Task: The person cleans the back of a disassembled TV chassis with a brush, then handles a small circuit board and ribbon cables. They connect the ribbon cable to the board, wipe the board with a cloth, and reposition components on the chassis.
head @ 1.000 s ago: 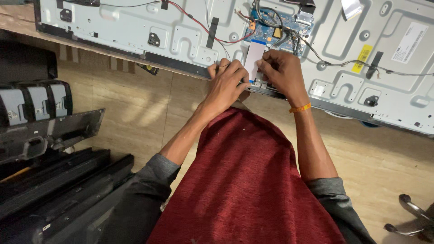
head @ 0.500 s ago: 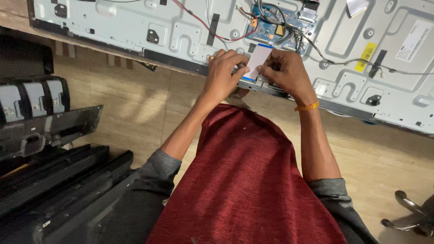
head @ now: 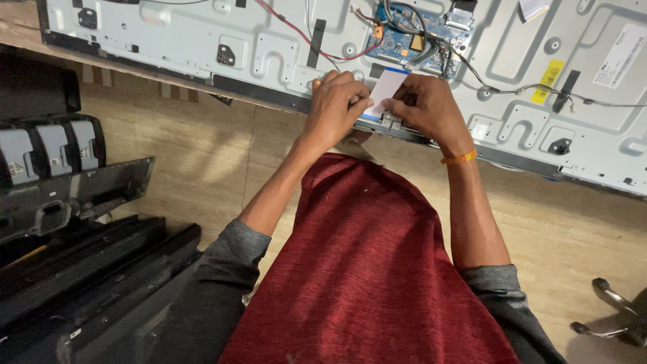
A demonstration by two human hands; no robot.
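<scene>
- Head view, what is hidden or cut off: the grey metal back panel (head: 283, 50) of a large flat screen runs out of frame at the top and to the right, so its full outline cannot be seen. The lower end of the white flat ribbon cable (head: 385, 89) disappears behind the fingers of both hands, and where it joins the panel's lower edge cannot be made out.
- The left hand (head: 335, 102) is closed with its fingertips pinched on the ribbon cable's left edge; the right hand (head: 426, 108) is closed on the cable's right edge, thumb and fingers pressed together over it. The cable stands between the two hands, just below the blue circuit board (head: 404, 39) and against the panel's dark bottom rim.
- The person's lap, in a red knit fabric (head: 364, 269), fills the lower middle and hides the floor beneath it. An orange band (head: 459, 159) circles the right wrist.
- Holders and contents: the panel's stamped recesses carry the circuit board, a red wire (head: 300, 37) and bundled dark wires; a yellow sticker (head: 547, 72) lies flat on the metal.
- Materials: the panel is matt pressed sheet metal with raised arch-shaped ribs; the floor (head: 202, 148) is pale, wood-grained. Stacked black plastic frames (head: 87, 269) lie at lower left, cut off by the edge. A chrome chair base (head: 617, 317) shows only partly at lower right.
</scene>
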